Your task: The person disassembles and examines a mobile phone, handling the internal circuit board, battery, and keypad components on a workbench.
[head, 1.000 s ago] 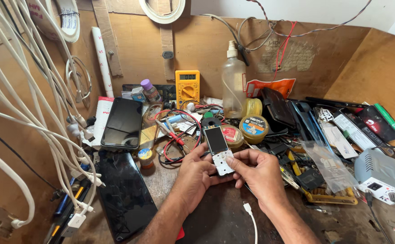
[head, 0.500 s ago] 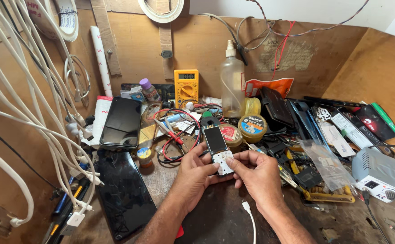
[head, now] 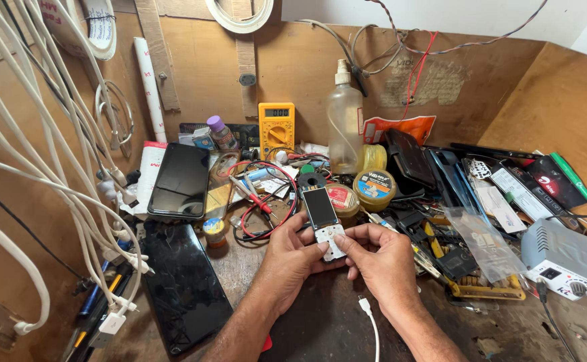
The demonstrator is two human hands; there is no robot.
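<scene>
Both hands pinch a small keypad phone (head: pixel 324 219) over the counter (head: pixel 320 322): left hand (head: pixel 292 258) grips its side, right hand (head: pixel 382 258) fingertips press the white keypad end. Just beyond the hands, two round tins (head: pixel 374 190), lids on, contents hidden; a plastic squeeze bottle (head: pixel 345 121) behind, liquid level unclear. Yellow multimeter (head: pixel 275 129) farther back. Two dark phones (head: pixel 179 179) left of the hands. White cable plug (head: pixel 366 307) below the right hand.

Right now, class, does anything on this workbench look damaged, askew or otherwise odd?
The small keypad phone held between the left hand and right hand looks odd: its lower part shows bare white, as if the cover is off. Around it, tools and parts lie heaped on the bench. Nothing looks spilled.
</scene>
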